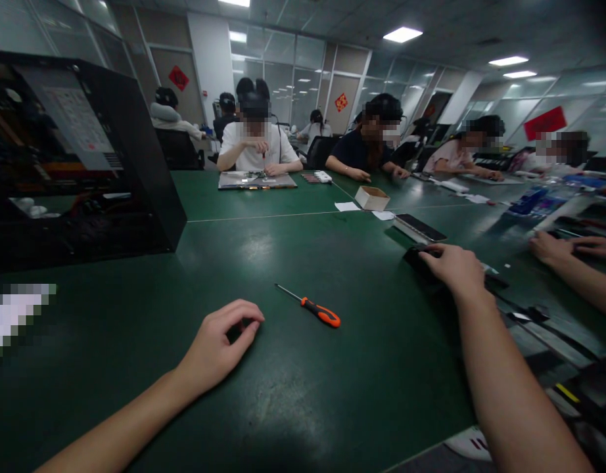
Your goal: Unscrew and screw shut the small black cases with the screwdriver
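My left hand (221, 341) rests on the green tabletop with its fingers curled and its thumb tip close to the index finger; nothing shows in it. A screwdriver (317, 310) with an orange and black handle lies just right of that hand, its shaft pointing up and left, untouched. Farther right, my right hand (453, 269) is closed on a dark black object (421, 261) whose kind I cannot make out. Its fingertips and thumb are at the object's top, and part of it is hidden by the hand.
An open black computer case (155, 171) stands at the left. Beyond my right hand are a flat box with a black top (419, 228) and a small open carton (372, 198). A co-worker's hands (554, 249) rest at the right, near dark straps. Other people sit across the table.
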Available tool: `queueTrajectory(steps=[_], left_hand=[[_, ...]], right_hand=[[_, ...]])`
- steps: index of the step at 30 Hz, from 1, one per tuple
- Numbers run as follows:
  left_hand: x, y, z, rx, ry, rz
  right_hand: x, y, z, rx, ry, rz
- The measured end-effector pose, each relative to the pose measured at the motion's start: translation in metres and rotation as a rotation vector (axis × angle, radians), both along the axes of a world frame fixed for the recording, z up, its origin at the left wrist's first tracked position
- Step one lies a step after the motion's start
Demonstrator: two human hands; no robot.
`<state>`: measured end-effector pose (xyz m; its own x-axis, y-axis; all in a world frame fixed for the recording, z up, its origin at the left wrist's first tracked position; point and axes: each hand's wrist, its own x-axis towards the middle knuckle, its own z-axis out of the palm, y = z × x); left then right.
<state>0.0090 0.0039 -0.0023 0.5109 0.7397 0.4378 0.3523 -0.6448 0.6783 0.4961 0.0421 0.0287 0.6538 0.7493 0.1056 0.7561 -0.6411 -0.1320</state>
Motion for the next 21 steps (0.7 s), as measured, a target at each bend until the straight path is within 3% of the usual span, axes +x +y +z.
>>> queueTrajectory(steps=[21], left_hand=[[0.0001, -0.0022, 0.0009, 0.007, 0.053, -0.05]], right_hand=[[-0.0037, 0.0019, 0.0012, -0.056, -0.011, -0.053]])
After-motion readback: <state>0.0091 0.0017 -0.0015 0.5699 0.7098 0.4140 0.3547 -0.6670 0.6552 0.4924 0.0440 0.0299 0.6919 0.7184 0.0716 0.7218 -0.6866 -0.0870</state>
